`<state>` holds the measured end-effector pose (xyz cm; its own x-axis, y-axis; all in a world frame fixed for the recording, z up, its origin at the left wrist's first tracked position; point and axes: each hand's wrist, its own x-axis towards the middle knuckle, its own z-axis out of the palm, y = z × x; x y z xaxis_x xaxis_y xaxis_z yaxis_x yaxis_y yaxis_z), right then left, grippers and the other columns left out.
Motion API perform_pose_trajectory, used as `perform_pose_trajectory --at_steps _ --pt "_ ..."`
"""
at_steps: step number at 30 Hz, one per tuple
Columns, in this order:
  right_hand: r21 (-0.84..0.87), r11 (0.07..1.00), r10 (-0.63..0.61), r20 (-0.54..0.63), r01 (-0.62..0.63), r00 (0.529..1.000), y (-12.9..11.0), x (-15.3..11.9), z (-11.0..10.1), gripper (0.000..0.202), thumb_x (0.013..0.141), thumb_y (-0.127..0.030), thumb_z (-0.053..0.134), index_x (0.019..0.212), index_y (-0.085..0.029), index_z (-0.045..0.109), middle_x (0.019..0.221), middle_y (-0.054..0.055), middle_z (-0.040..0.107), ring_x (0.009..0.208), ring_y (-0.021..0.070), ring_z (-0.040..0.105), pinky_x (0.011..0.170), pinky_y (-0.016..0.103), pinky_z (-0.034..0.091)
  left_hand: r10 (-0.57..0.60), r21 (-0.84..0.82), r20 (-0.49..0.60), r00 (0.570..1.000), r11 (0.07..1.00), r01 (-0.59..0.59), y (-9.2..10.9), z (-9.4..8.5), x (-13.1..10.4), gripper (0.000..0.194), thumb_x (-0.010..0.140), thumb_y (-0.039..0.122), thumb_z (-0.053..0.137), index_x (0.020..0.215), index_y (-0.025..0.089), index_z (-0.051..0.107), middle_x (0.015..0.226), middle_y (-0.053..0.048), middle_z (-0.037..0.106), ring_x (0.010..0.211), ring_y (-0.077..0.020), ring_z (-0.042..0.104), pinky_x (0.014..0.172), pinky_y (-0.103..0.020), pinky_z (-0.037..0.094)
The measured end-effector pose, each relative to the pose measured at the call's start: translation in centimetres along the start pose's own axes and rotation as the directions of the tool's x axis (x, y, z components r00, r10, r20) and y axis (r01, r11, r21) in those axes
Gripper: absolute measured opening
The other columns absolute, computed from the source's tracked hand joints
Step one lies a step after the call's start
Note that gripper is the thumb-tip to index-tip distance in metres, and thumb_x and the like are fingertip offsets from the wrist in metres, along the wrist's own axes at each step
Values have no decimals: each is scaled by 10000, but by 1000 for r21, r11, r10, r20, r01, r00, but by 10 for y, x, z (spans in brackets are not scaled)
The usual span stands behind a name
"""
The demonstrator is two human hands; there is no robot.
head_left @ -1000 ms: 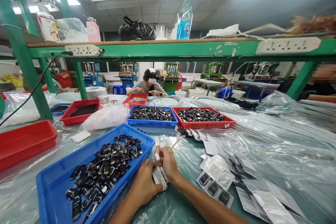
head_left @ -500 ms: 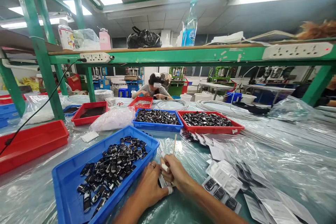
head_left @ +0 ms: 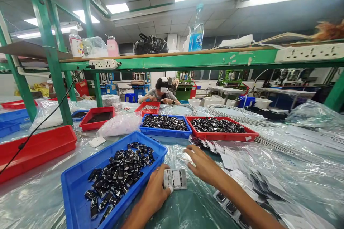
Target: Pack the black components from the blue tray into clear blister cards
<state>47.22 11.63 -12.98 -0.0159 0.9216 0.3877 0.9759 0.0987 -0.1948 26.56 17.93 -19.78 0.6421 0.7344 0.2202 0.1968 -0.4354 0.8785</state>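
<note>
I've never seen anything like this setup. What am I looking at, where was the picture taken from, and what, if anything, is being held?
There's no robot here: these are a person's two bare hands, seen by a camera worn on that person's head, looking forward and down. The left hand grips one end of a small silver pack. The right hand is beside it, apart from the pack; I can't tell whether it holds anything. On the plastic-covered table, a big blue tray of small dark pieces sits at left. Farther back are a smaller blue tray and a red tray, both full of dark pieces.
</note>
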Motion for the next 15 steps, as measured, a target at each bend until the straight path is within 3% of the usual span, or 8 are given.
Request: perform_pose_trajectory --at_steps 3,6,9,12,15 --pt "148 978 -168 150 146 974 -34 0 -8 382 854 -221 475 1223 -214 571 1278 110 561 1161 253 547 977 378 441 -55 -360 -26 998 932 42 -1 4 6 528 613 155 657 1128 175 542 888 -41 629 801 -203 588 740 -316 448" --pt "221 971 -141 228 90 963 -43 0 -4 388 855 -219 469 1227 -201 580 1238 112 606 1145 283 555 972 424 435 -103 -612 -23 994 788 68 5 6 8 506 605 310 790 1042 123 615 866 -67 653 811 -199 601 802 -324 452" --pt "299 954 -67 171 13 983 -32 1 4 379 862 -244 461 1215 -183 584 1245 122 612 1161 294 542 987 441 416 -90 -651 33 995 754 90 12 5 6 436 684 461 769 909 95 696 876 -102 680 815 -198 591 803 -316 434" --pt "363 931 -22 141 -31 990 -23 4 9 385 880 -313 453 1230 -187 554 1069 109 672 984 277 619 850 413 490 -79 -667 41 996 740 86 16 4 4 422 729 481 741 899 95 727 829 -94 686 751 -170 567 742 -288 416" --pt "291 956 -57 25 47 998 -19 7 17 341 883 -327 430 1159 -187 571 1012 120 666 921 274 638 795 408 516 -127 -715 -22 992 696 73 17 7 3 431 664 486 788 817 87 736 713 -78 667 679 -153 552 706 -276 409"
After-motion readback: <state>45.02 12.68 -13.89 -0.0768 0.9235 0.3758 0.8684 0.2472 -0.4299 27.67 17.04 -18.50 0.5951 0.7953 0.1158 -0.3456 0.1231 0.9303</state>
